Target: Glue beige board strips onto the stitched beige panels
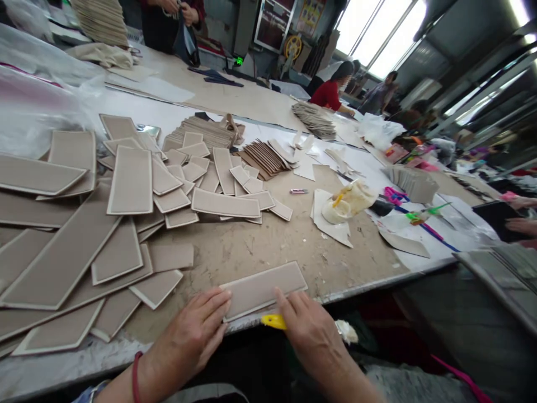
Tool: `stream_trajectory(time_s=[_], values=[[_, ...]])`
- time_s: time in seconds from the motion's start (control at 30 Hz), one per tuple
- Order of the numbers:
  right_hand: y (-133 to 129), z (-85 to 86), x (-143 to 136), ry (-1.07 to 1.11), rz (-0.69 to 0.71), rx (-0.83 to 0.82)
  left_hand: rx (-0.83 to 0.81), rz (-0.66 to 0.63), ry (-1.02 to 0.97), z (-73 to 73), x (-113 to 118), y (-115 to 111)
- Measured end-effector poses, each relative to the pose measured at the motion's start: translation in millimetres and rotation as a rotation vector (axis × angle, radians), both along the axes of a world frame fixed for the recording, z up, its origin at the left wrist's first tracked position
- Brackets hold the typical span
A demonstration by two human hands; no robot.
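Note:
A flat taupe piece with pale edges [264,288] lies at the table's front edge. My left hand [197,324] rests its fingertips on the piece's left end, fingers together. Under my right hand [306,324] a brush with a yellow handle [273,321] is gripped, its whitish bristles [347,331] out to the right; a fingertip of this hand touches the piece. Many similar pieces [130,182] lie in a loose heap at the left. Farther back right, a tub of pale paste [335,211] stands on a white scrap.
Stacked pieces [262,158] sit behind the heap. A small pink-and-white object [299,191] lies mid-table. Plastic sheeting [46,78] covers the far left. A person in red [327,95] works farther back; another person's hands [522,215] show at the right.

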State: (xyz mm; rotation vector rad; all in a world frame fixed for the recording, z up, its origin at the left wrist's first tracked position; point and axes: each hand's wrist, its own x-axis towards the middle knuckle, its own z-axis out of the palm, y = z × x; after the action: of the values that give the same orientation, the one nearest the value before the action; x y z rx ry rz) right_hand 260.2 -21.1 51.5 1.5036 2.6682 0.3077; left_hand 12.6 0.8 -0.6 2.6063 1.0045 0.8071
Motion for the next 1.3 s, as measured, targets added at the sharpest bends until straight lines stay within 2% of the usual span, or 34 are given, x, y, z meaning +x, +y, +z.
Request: stream_trajectory(time_s=[0.1,0.2,0.3,0.37,0.43,0.53,0.63,0.7,1.03,1.3], values=[[-12.2,-15.4,-11.5,0.12,0.014,0.121,0.004,0.006,-0.002,-6.4,-1.0,0.1],[-13.7,-24.5,-21.3,0.193,0.042,0.216,0.019,0.002,0.001,-11.8,-2.6,1.7],[-9.2,-25.2,-19.2,0.207,0.018,0.253,0.041,-0.005,-0.008,-14.0,-3.6,4.5],[-4.5,-22.0,-10.0,0.214,-0.066,0.25,0.055,-0.007,-0.023,-14.0,-3.7,6.0],[0.9,-17.2,2.9,0.242,-0.213,0.198,0.059,-0.013,-0.036,-13.5,-3.6,6.8],[9.0,-9.9,20.7,0.332,-0.453,-0.015,0.054,-0.028,-0.034,-12.6,-3.2,6.9],[16.9,-4.8,28.9,0.443,-0.607,-0.26,0.049,-0.031,-0.038,-12.3,-2.7,7.4],[22.1,-2.5,29.9,0.481,-0.679,-0.362,0.051,-0.029,-0.04,-12.8,-2.5,8.1],[40.1,3.5,28.7,0.517,-0.823,-0.442,0.037,-0.048,-0.039,-15.5,-4.8,10.8],[49.6,0.3,33.9,0.572,-0.931,-0.468,0.027,-0.079,-0.06,-22.6,-4.9,12.3]])
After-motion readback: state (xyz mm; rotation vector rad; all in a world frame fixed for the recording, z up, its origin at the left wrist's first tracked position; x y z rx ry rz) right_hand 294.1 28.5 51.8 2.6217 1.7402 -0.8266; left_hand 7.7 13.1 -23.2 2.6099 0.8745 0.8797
